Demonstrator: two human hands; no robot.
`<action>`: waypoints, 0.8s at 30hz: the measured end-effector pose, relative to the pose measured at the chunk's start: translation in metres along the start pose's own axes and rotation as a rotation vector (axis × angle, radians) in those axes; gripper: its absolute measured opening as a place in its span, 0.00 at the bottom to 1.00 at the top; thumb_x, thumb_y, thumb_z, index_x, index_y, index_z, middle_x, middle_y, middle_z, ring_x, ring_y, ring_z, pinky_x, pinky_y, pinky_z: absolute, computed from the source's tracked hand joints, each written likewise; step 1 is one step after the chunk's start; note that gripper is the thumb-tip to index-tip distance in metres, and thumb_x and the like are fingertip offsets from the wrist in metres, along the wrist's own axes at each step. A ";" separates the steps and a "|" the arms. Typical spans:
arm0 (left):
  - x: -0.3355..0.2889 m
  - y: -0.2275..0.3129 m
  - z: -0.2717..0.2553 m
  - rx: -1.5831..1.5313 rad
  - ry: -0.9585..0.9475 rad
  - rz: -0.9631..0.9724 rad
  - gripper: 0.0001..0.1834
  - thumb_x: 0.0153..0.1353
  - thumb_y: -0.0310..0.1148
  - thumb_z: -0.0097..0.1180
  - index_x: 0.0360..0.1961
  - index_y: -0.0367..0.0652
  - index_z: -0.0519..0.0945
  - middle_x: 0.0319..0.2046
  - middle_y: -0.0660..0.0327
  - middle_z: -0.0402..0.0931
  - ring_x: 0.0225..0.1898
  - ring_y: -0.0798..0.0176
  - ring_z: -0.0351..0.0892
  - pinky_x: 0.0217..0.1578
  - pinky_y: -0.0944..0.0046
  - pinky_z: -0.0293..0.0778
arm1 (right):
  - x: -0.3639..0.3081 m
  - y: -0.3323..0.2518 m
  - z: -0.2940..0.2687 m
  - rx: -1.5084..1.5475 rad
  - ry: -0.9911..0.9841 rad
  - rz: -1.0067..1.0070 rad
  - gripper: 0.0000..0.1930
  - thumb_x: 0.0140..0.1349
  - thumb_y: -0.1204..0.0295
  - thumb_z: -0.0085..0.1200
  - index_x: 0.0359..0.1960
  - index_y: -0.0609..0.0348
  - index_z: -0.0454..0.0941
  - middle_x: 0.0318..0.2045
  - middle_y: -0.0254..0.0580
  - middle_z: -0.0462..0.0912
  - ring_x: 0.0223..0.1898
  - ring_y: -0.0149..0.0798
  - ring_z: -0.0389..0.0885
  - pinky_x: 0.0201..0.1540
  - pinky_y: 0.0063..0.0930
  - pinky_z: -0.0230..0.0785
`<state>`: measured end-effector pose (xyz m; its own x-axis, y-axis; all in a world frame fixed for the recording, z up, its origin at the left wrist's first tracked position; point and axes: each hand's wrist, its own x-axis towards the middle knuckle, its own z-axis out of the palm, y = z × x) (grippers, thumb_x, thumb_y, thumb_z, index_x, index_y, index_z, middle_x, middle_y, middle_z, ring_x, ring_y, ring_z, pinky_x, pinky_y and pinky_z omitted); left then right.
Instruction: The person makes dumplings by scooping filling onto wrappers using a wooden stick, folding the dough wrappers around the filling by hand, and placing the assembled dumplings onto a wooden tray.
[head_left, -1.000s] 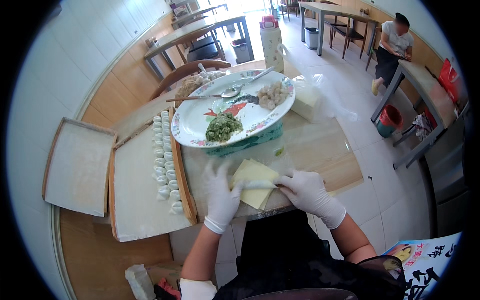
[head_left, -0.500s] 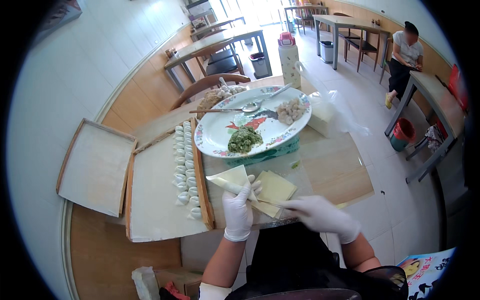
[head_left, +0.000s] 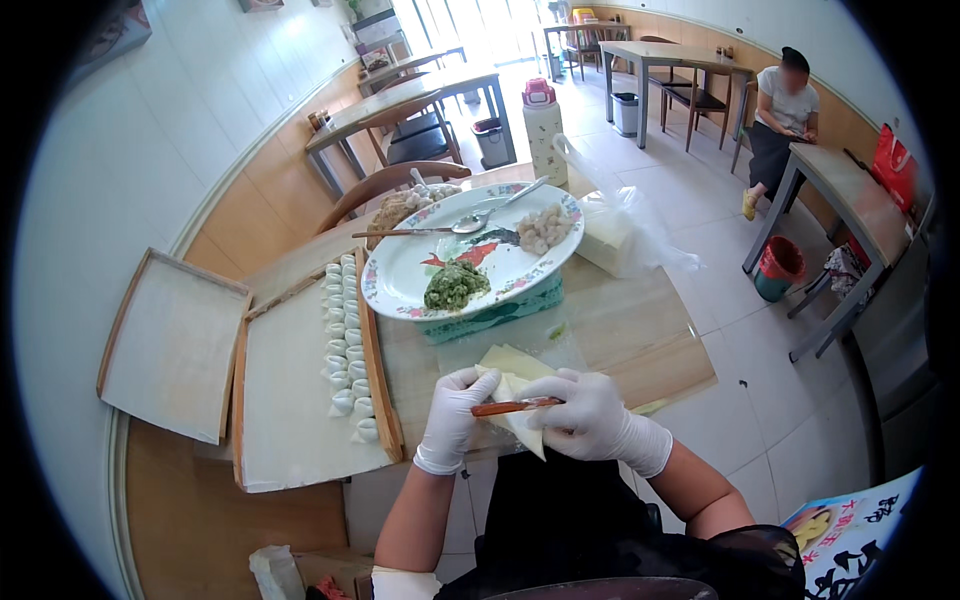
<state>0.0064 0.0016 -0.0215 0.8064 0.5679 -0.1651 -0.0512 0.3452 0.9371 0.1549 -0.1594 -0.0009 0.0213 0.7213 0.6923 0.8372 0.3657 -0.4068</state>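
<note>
Head view shows our white-gloved left hand (head_left: 453,415), nearly closed, pinching a thin, pale, folded dough sheet (head_left: 524,428) between both hands; our white-gloved right hand (head_left: 582,412) curls around a slim red-brown wooden stick (head_left: 497,408).

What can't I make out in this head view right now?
All in the head view:
Held wrapper: any filling, hidden by its folds and your right hand.
Brown handle: right end, behind that hand's fingers.
Green box: top, covered by the plate.
Poster: lower right part, cut off by the fisheye rim.
</note>
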 end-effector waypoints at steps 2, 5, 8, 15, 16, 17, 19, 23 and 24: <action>-0.004 0.008 0.012 0.467 0.136 0.221 0.11 0.68 0.32 0.59 0.42 0.33 0.85 0.33 0.61 0.84 0.28 0.72 0.79 0.31 0.69 0.75 | 0.002 -0.001 0.000 0.027 -0.026 -0.018 0.04 0.52 0.69 0.63 0.28 0.49 0.80 0.38 0.33 0.82 0.32 0.43 0.82 0.31 0.33 0.75; -0.021 0.021 0.033 0.562 0.124 0.392 0.10 0.60 0.25 0.64 0.42 0.33 0.85 0.34 0.60 0.83 0.32 0.69 0.79 0.37 0.69 0.76 | 0.004 -0.001 -0.001 0.376 -0.122 0.424 0.09 0.59 0.66 0.65 0.31 0.56 0.80 0.23 0.38 0.76 0.23 0.36 0.75 0.27 0.30 0.67; -0.032 0.025 0.036 0.707 0.002 0.541 0.18 0.54 0.21 0.65 0.49 0.35 0.83 0.39 0.58 0.82 0.36 0.68 0.80 0.40 0.67 0.77 | 0.006 -0.006 -0.001 0.450 -0.064 0.631 0.05 0.58 0.71 0.64 0.33 0.56 0.81 0.20 0.36 0.74 0.23 0.28 0.72 0.27 0.27 0.65; -0.033 0.005 0.041 0.085 0.064 0.299 0.15 0.59 0.23 0.66 0.47 0.36 0.79 0.43 0.60 0.81 0.42 0.67 0.80 0.44 0.65 0.78 | -0.008 -0.001 -0.010 0.436 0.119 0.409 0.28 0.54 0.73 0.68 0.59 0.56 0.77 0.43 0.38 0.76 0.28 0.25 0.68 0.28 0.21 0.61; -0.031 0.001 0.041 -0.044 0.009 0.240 0.14 0.61 0.25 0.65 0.47 0.37 0.79 0.43 0.60 0.81 0.42 0.67 0.80 0.44 0.66 0.78 | -0.013 0.002 -0.006 0.544 0.043 0.441 0.30 0.53 0.73 0.69 0.60 0.56 0.76 0.43 0.38 0.75 0.27 0.25 0.66 0.28 0.21 0.61; -0.030 -0.001 0.042 -0.048 0.000 0.237 0.14 0.61 0.25 0.65 0.47 0.37 0.79 0.43 0.60 0.81 0.42 0.67 0.80 0.44 0.66 0.78 | -0.013 0.003 0.004 0.715 0.076 0.464 0.26 0.52 0.73 0.69 0.55 0.58 0.79 0.38 0.35 0.75 0.27 0.24 0.65 0.29 0.20 0.60; -0.028 -0.005 0.043 -0.332 -0.121 0.134 0.12 0.64 0.28 0.63 0.46 0.38 0.79 0.41 0.62 0.81 0.40 0.68 0.81 0.42 0.70 0.77 | -0.012 0.006 0.003 0.689 0.045 0.418 0.21 0.54 0.74 0.68 0.51 0.58 0.81 0.35 0.34 0.74 0.27 0.25 0.66 0.30 0.21 0.61; -0.021 0.010 0.034 -0.416 -0.103 -0.039 0.09 0.65 0.30 0.62 0.43 0.38 0.80 0.38 0.63 0.81 0.37 0.69 0.79 0.39 0.70 0.75 | -0.003 0.001 -0.017 0.493 -0.074 0.261 0.07 0.56 0.77 0.64 0.36 0.58 0.81 0.29 0.36 0.75 0.28 0.35 0.73 0.32 0.27 0.67; -0.013 0.011 0.022 -0.232 -0.176 -0.076 0.08 0.64 0.30 0.63 0.41 0.38 0.81 0.39 0.63 0.80 0.36 0.69 0.78 0.38 0.69 0.75 | -0.001 0.002 -0.017 0.498 -0.079 0.259 0.07 0.56 0.77 0.64 0.36 0.58 0.81 0.29 0.36 0.75 0.28 0.35 0.73 0.32 0.27 0.67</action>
<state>0.0082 -0.0182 -0.0020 0.9019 0.4022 -0.1573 -0.1036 0.5551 0.8253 0.1660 -0.1690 0.0074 0.1350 0.8591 0.4938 0.4509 0.3905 -0.8026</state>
